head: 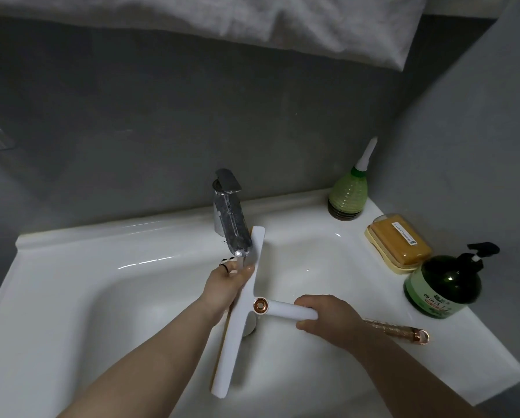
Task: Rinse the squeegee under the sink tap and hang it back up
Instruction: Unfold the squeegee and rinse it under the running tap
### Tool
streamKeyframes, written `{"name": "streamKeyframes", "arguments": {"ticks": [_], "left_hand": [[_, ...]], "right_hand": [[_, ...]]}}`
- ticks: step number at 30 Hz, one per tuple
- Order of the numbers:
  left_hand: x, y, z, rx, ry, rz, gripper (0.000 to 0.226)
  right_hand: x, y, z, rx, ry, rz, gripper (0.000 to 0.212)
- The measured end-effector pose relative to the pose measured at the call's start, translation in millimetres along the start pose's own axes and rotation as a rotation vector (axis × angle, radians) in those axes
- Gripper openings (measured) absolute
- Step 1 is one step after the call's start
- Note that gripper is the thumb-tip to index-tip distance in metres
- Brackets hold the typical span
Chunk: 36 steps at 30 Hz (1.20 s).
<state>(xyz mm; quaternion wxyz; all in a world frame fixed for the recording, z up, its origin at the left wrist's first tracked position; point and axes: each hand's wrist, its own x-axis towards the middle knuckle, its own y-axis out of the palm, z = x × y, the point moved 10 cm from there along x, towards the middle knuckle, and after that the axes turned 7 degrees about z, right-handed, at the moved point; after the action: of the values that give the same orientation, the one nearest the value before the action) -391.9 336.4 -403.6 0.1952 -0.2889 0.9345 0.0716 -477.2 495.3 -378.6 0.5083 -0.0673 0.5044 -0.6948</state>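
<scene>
A white squeegee (240, 324) with a long blade and a short handle joined at a rose-gold ring is held over the white sink (108, 267). My right hand (328, 319) grips the handle. My left hand (228, 282) rests against the blade's left side just under the spout, with its fingers on the blade. The chrome tap (230, 215) stands at the back of the basin, and a thin stream of water falls from the spout onto my left fingers and the blade's upper part. The blade runs diagonally from the tap down towards me.
On the sink's right ledge stand a green ribbed bottle with a long white nozzle (349, 191), a yellow soap in a clear box (399, 242) and a dark green pump bottle (446, 285). A rose-gold tool (403, 331) lies by my right wrist. A grey towel (283, 22) hangs above.
</scene>
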Motion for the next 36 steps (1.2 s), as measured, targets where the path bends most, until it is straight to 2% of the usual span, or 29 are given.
{"name": "streamKeyframes", "arguments": {"ticks": [3,6,9,12,14,21,23,36], "left_hand": [[-0.7,-7.6,2.8,0.102,-0.034,-0.050,0.043],[-2.5,-0.2,12.5,-0.052,-0.099,0.038,0.049],[-3.5,16.5,8.7,-0.295,-0.093,0.193,0.034],[-2.6,18.8,0.8,-0.341,-0.076,0.213,0.013],[-0.7,19.9,-0.3,-0.363,-0.076,0.208,0.013],[1.9,17.9,4.4,-0.375,-0.112,0.111,0.033],[2.6,19.6,1.4,-0.299,-0.090,0.127,0.036],[-0.7,12.9,-1.3,-0.168,-0.071,0.022,0.038]], "right_hand": [[-3.6,1.7,0.4,0.009,-0.007,0.019,0.019],[-7.6,5.2,2.1,-0.018,-0.016,0.043,0.021],[-10.5,7.3,2.5,-0.050,-0.009,0.071,0.024],[-12.2,9.8,4.5,-0.038,-0.019,0.097,0.026],[-12.4,10.4,5.7,-0.037,-0.025,0.107,0.026],[-14.1,14.0,1.2,-0.117,-0.009,0.120,0.026],[-13.8,14.5,0.3,-0.129,-0.002,0.118,0.025],[-13.1,21.1,2.6,-0.134,-0.001,0.138,0.026]]}}
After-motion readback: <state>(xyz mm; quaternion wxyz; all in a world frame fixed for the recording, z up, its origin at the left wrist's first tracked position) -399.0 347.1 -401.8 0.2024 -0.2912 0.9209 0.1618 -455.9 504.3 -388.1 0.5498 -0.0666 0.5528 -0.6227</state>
